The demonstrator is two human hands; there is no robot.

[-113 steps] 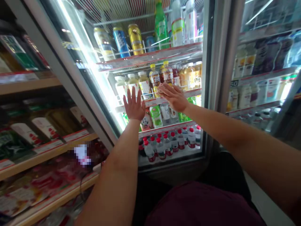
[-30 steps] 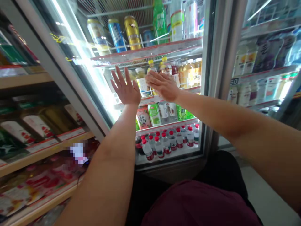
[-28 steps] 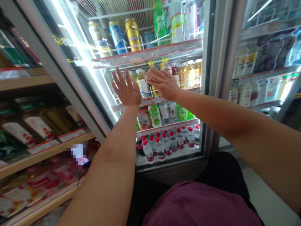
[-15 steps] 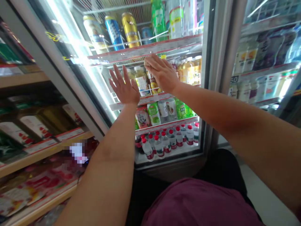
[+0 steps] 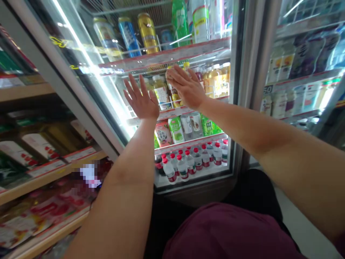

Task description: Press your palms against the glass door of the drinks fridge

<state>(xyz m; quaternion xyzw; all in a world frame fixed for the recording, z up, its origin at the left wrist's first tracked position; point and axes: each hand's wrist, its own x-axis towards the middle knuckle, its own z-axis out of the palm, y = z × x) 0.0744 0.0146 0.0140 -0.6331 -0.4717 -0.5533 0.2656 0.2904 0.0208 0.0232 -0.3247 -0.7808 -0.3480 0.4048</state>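
My left hand [image 5: 141, 99] is spread flat at the glass door of a lit drinks cooler, palm forward, holding nothing. To its right, my right hand [image 5: 187, 86] leans toward the same glass with its fingers close together. A small crumpled, pale brown patch [image 5: 169, 74] shows at its fingertips; I cannot make out what it is. Behind the glass, near both hands, are a bottle with a white label [image 5: 161, 94] and several bottles of yellow drink [image 5: 215, 81]. Contact with the glass is hard to judge.
Cans [image 5: 148, 32] and a green bottle [image 5: 180, 23] fill the upper shelf. Cartons [image 5: 175, 129] and red-capped water bottles [image 5: 182, 167] stand lower. The door frame [image 5: 244, 72] borders another cooler on the right. Wooden shelves [image 5: 54, 172] with bottles run along the left.
My right hand has shifted slightly down against the cooler. My left hand stays in nearly the same place, fingers still spread.
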